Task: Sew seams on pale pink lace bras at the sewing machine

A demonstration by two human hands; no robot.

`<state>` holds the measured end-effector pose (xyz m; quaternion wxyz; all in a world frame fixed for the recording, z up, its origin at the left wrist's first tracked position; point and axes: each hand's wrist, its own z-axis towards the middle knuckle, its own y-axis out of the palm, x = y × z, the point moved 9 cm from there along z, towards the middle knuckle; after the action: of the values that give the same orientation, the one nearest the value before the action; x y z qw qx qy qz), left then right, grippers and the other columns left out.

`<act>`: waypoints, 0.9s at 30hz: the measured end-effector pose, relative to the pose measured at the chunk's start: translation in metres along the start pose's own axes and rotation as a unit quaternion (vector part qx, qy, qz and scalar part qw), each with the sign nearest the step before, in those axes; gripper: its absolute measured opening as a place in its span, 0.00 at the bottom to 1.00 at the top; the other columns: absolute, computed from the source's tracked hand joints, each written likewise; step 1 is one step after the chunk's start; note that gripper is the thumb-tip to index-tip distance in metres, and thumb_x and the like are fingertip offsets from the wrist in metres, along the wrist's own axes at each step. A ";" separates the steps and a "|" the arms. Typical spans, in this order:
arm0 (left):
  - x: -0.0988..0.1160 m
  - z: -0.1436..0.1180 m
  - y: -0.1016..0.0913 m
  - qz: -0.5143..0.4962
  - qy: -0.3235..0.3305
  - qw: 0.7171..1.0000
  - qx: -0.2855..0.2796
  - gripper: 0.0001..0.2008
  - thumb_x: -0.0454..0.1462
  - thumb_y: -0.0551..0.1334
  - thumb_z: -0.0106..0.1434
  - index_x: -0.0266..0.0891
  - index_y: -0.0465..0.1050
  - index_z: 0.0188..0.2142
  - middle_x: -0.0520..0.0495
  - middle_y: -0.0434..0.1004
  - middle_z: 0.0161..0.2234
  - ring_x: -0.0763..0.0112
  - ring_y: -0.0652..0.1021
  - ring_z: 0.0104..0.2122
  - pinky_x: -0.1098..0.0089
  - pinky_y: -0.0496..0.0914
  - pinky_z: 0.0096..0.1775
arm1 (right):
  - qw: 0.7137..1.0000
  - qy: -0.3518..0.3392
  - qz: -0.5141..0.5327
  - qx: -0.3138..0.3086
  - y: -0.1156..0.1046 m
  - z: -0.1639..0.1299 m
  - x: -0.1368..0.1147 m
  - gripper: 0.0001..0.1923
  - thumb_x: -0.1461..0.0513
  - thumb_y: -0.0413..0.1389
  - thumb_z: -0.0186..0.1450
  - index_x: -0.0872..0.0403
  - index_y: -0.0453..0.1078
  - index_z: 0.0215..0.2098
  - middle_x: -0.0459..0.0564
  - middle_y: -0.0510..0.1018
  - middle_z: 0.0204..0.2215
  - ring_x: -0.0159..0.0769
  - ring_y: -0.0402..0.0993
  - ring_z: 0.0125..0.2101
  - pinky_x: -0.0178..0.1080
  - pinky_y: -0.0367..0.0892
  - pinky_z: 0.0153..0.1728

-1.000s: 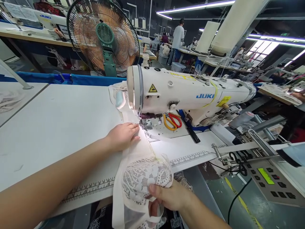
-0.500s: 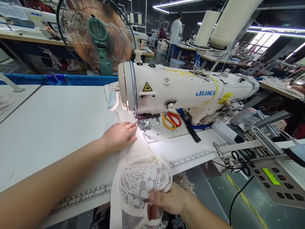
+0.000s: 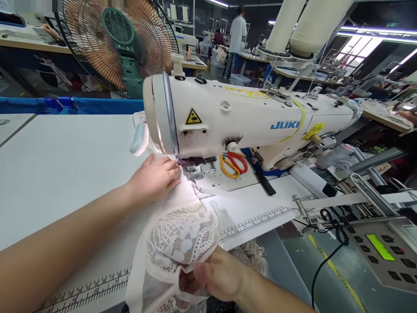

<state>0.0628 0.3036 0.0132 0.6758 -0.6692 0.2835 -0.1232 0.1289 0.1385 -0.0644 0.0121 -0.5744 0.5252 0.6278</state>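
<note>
A cream lace bra (image 3: pixel 182 237) runs from beneath the needle area of a white sewing machine (image 3: pixel 208 117) down over the table's front edge. My left hand (image 3: pixel 154 178) lies flat on its band, fingertips close beside the presser foot. Lower down, my right hand (image 3: pixel 221 274) pinches the bra at the edge of a lace cup, thumb on top and the other fingers partly hidden under the fabric. A narrow white tape (image 3: pixel 260 196) stretches from the device at the right toward the needle.
Scissors with yellow and red handles (image 3: pixel 230 166) and a black-handled tool (image 3: pixel 265 182) lie under the machine arm. A control box (image 3: pixel 384 250) and cables are at right. Behind the table stands a large fan (image 3: pixel 120 43). A person (image 3: pixel 237 34) stands far back.
The bra has moved further along under the machine, its lace cup now nearer the needle. My right hand has followed it up and left; my left hand stays beside the needle. The view has shifted slightly.
</note>
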 end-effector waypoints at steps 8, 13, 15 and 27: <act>0.019 -0.010 -0.013 -0.025 0.080 0.996 0.017 0.23 0.38 0.44 0.67 0.37 0.78 0.34 0.41 0.78 0.43 0.55 0.74 0.43 0.53 0.64 0.53 | 0.990 0.014 0.124 0.058 -0.001 0.013 -0.005 0.34 0.41 0.69 0.39 0.57 0.75 0.33 0.47 0.74 0.24 0.27 0.66 0.23 0.33 0.62 0.26; 0.020 -0.013 -0.005 -0.203 0.069 0.976 -0.024 0.24 0.44 0.45 0.66 0.41 0.79 0.35 0.43 0.79 0.44 0.59 0.76 0.42 0.60 0.72 0.45 | 0.981 0.010 0.186 0.049 0.008 0.022 -0.011 0.32 0.44 0.71 0.38 0.58 0.73 0.31 0.46 0.73 0.24 0.29 0.67 0.25 0.34 0.61 0.28; 0.022 -0.013 -0.005 -0.236 0.062 0.969 -0.037 0.25 0.46 0.44 0.66 0.42 0.79 0.36 0.43 0.78 0.45 0.58 0.77 0.42 0.60 0.73 0.45 | 0.979 -0.002 0.199 0.045 0.012 0.025 -0.016 0.32 0.45 0.71 0.39 0.58 0.73 0.33 0.46 0.73 0.25 0.29 0.67 0.25 0.34 0.61 0.28; 0.036 -0.017 -0.004 -0.182 0.029 0.980 -0.068 0.26 0.47 0.44 0.65 0.40 0.76 0.47 0.39 0.76 0.47 0.55 0.77 0.44 0.61 0.73 0.41 | 0.962 -0.001 0.269 0.037 0.023 0.040 -0.014 0.31 0.50 0.72 0.40 0.57 0.74 0.38 0.44 0.75 0.25 0.28 0.67 0.26 0.32 0.64 0.28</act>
<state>0.0833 0.2697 0.0104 0.5866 -0.7500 0.1836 -0.2441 0.0913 0.1637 -0.0474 -0.1355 -0.4105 0.6833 0.5884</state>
